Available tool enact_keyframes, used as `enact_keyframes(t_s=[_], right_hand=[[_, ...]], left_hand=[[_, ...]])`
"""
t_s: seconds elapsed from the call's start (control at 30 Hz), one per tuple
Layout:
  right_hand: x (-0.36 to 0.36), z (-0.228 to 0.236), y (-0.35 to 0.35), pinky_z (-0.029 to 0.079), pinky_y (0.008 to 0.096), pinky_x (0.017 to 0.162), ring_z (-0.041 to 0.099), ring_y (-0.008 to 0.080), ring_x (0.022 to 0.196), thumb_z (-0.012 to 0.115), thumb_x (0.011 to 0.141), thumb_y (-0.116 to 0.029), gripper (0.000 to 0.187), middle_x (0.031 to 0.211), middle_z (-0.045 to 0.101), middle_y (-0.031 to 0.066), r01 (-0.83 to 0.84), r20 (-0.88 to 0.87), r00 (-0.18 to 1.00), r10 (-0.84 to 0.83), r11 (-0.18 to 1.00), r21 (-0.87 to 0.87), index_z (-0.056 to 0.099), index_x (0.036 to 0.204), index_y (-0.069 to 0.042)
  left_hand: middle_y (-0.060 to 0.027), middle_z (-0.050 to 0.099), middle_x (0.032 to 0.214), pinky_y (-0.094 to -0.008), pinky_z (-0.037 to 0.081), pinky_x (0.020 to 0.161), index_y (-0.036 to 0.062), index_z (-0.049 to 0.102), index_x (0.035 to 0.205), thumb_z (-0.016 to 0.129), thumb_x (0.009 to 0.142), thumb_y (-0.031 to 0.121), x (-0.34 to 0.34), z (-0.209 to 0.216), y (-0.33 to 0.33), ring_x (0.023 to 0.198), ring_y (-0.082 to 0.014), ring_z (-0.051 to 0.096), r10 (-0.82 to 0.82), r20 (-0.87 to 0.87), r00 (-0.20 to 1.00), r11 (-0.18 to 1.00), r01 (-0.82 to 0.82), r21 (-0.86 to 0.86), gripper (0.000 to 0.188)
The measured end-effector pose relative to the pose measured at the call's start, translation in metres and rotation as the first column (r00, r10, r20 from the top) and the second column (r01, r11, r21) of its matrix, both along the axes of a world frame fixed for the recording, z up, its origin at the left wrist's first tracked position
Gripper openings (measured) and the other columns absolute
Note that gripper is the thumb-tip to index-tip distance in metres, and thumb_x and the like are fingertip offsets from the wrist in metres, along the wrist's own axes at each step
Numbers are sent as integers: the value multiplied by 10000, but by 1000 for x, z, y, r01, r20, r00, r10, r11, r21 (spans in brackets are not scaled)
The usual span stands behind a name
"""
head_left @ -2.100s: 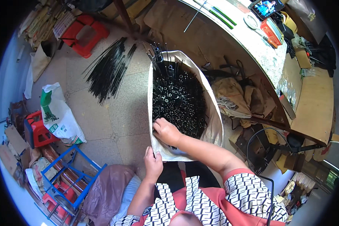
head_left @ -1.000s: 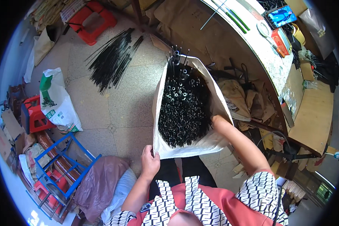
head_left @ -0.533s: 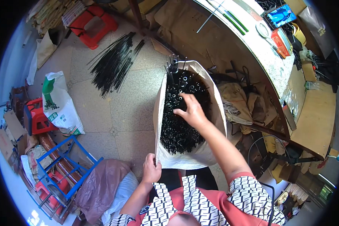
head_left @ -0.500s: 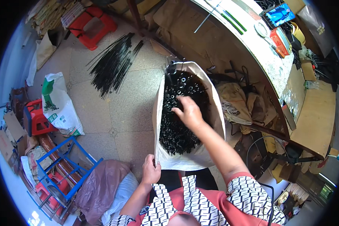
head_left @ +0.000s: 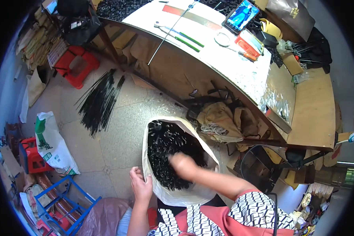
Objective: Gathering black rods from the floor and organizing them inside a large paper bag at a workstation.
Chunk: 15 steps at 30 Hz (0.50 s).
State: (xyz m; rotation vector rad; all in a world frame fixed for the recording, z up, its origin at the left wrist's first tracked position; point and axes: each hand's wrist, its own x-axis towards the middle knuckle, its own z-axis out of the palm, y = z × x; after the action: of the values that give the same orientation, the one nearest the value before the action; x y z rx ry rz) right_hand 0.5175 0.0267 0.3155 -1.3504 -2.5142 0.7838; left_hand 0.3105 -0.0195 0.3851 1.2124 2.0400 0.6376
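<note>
A white woven sack (head_left: 147,151) stands upright and open-mouthed before me, filled with short black tube-like pieces (head_left: 167,137). My right hand (head_left: 183,166) reaches over the sack's mouth above the pieces. Motion smears its fingers, so whether they hold anything cannot be made out. Just left of the sack is my left hand (head_left: 141,185), fingers apart and slightly bent, thumb close to the sack's side, with nothing seen in it.
A bundle of long black rods (head_left: 100,104) lies on the floor, left of the sack. Beyond stands a white-topped workbench (head_left: 208,29) with a phone (head_left: 242,15). Red stools (head_left: 75,67), a green-and-white bag (head_left: 55,143) and a blue metal frame (head_left: 67,200) are at left.
My view has shifted, showing more of the workbench. My left hand has let go of the sack's rim and spread its fingers. My right hand has moved toward the sack's near part.
</note>
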Motion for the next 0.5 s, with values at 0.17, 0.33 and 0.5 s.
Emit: enact_keyframes(t_s=[0.17,0.33,0.5], right_hand=[[56,-7,3,486,386,891,608,335,991,497,774,26,386,1025,614,226,35,-27,999,-40,985,-169,552,1156,21],[105,-9,3,485,455,822,605,445,903,613,782,-78,319,918,617,284,358,34,930,-366,881,-310,543,1065,52],[73,32,6,478,462,819,590,460,927,724,783,-264,546,934,596,330,453,96,887,-452,812,-368,496,1112,107]], left_hand=[[-217,524,1018,-442,439,850,-39,451,1185,593,775,-6,21,4,17,977,-372,540,-142,-121,982,980,157,122,435],[-195,553,928,-408,465,812,13,612,1102,513,731,-102,-7,-9,0,889,-357,570,-191,-74,979,962,202,186,401],[-156,562,865,-380,476,753,28,665,1057,557,754,-91,-13,0,-5,812,-316,581,-160,-111,981,966,179,185,343]])
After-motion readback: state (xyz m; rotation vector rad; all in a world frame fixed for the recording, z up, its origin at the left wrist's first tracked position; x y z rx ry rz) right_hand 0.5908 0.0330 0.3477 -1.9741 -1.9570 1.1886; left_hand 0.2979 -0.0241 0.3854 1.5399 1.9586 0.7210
